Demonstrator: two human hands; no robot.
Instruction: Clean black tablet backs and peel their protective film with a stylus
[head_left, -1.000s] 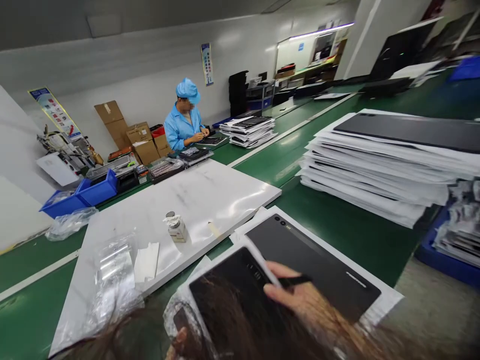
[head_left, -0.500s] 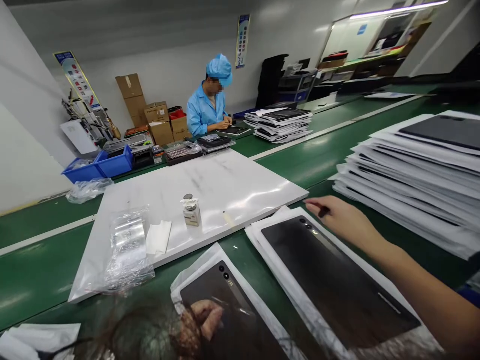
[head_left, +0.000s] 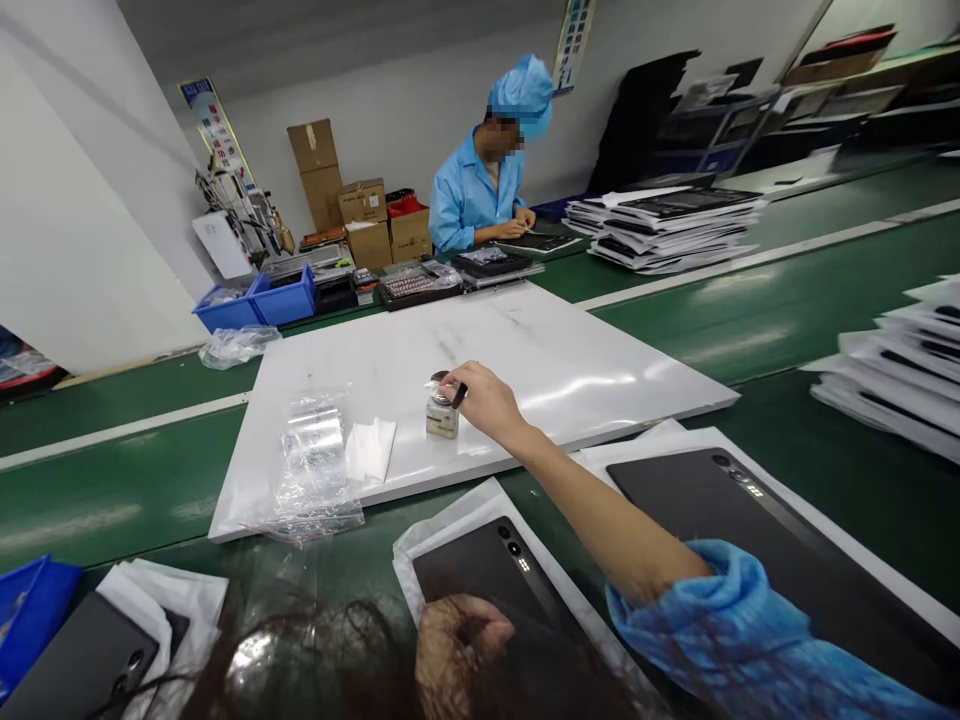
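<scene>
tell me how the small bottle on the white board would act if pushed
The bottle likely won't roll, as its body is squarish. It may slide before tipping, given the glossy white board. It could be fragile, since its sides look glassy.

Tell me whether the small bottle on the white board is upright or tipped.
Upright: the small bottle stands base-down on the white board, with the right hand at its top.

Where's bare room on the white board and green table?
Free: the white board between the bottle and the right corner, and behind the plastic bag; the green table between the white line and the blue bin. Crowded: the board's front left, with bag, tissue and right hand at the bottle; the near edge, left hand at a tablet.
</scene>
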